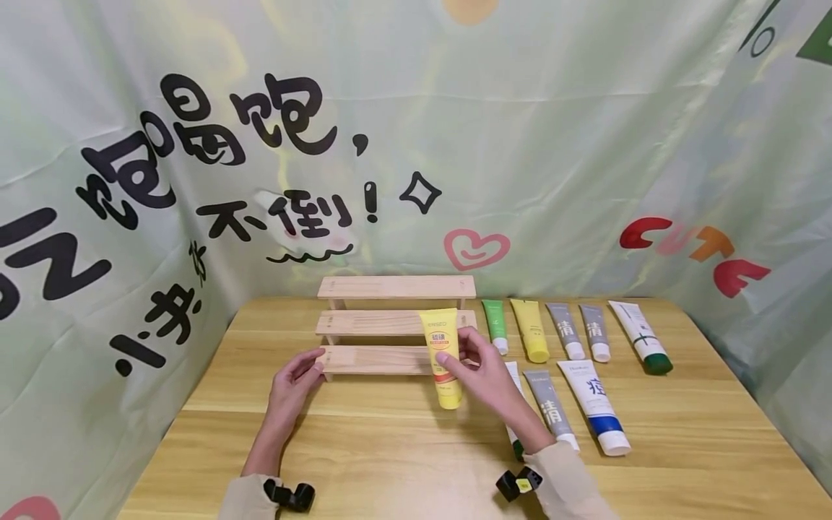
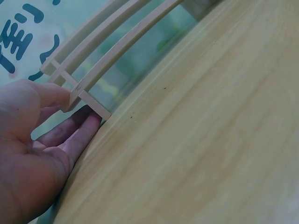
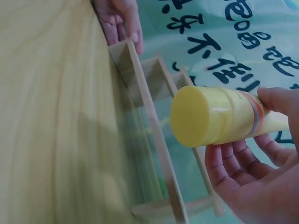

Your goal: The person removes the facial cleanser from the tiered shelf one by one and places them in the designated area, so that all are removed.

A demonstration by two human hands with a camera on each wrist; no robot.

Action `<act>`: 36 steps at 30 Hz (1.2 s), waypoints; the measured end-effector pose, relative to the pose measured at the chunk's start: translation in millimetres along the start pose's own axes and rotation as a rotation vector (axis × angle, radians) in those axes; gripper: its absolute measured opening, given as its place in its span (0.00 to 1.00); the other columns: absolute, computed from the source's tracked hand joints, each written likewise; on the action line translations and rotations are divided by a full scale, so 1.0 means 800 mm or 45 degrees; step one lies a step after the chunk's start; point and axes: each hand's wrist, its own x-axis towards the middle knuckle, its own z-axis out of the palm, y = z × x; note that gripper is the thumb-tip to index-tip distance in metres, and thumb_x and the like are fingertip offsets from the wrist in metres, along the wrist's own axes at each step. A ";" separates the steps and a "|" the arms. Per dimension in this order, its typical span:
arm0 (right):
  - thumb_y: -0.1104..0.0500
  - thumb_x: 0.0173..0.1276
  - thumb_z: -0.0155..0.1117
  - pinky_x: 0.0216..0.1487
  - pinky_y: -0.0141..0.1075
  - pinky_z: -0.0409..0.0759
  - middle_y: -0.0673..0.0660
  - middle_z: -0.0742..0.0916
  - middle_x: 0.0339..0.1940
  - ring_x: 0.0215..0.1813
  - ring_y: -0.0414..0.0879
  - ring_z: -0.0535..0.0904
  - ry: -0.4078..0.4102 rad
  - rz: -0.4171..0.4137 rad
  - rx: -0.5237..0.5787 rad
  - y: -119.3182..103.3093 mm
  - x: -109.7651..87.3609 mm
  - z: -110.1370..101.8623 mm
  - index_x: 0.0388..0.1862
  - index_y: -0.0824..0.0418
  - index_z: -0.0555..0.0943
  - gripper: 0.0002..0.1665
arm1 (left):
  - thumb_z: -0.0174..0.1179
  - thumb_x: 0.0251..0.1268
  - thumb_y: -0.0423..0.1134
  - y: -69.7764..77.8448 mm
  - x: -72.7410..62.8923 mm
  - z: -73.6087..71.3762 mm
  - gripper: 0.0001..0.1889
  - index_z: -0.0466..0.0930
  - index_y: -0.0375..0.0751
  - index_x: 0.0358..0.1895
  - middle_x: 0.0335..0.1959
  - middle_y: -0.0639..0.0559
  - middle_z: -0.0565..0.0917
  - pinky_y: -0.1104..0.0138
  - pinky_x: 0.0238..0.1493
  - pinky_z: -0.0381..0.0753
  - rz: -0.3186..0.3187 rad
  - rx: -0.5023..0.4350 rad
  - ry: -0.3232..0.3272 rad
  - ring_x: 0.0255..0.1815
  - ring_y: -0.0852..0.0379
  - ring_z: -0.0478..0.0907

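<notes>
My right hand (image 1: pixel 487 372) holds a yellow squeeze tube (image 1: pixel 448 390) upright, cap down, with the thumb across its front. In the head view the tube is in front of the right part of a three-step wooden display rack (image 1: pixel 377 360). The right wrist view shows the tube's round yellow cap (image 3: pixel 189 116) apart from the rack's steps. At the rack's left end, my left hand (image 1: pixel 290 390) grips the lowest step. The left wrist view has its thumb side at the step's end and other fingers (image 2: pixel 86 130) low beside the leg (image 2: pixel 96 106).
Right of the rack, tubes lie in two rows on the wooden table (image 1: pixel 390 448): a green tube (image 1: pixel 495 325), another yellow tube (image 1: pixel 529 328), several grey tubes (image 1: pixel 546 401), a white tube with green cap (image 1: pixel 640 336) and a white-and-blue tube (image 1: pixel 593 404). A printed curtain (image 1: pixel 552 144) hangs behind.
</notes>
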 end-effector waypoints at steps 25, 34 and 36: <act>0.54 0.73 0.69 0.48 0.37 0.84 0.58 0.86 0.47 0.49 0.51 0.81 0.065 0.073 -0.171 0.004 -0.034 -0.071 0.58 0.61 0.78 0.20 | 0.61 0.76 0.36 0.000 -0.002 0.000 0.19 0.78 0.31 0.64 0.61 0.33 0.78 0.71 0.53 0.85 0.010 0.007 0.003 0.52 0.61 0.81; 0.52 0.74 0.69 0.50 0.36 0.84 0.57 0.87 0.49 0.50 0.49 0.81 0.088 0.120 -0.234 0.020 -0.048 -0.088 0.60 0.61 0.77 0.21 | 0.61 0.76 0.36 0.001 -0.002 0.001 0.20 0.77 0.31 0.65 0.63 0.34 0.78 0.71 0.53 0.84 0.008 0.001 -0.015 0.53 0.62 0.80; 0.52 0.75 0.68 0.51 0.35 0.83 0.57 0.87 0.49 0.50 0.48 0.81 0.097 0.125 -0.228 0.024 -0.050 -0.091 0.61 0.61 0.77 0.22 | 0.61 0.76 0.36 0.001 -0.001 0.002 0.19 0.78 0.31 0.65 0.62 0.34 0.78 0.71 0.53 0.84 0.004 -0.001 -0.010 0.53 0.62 0.80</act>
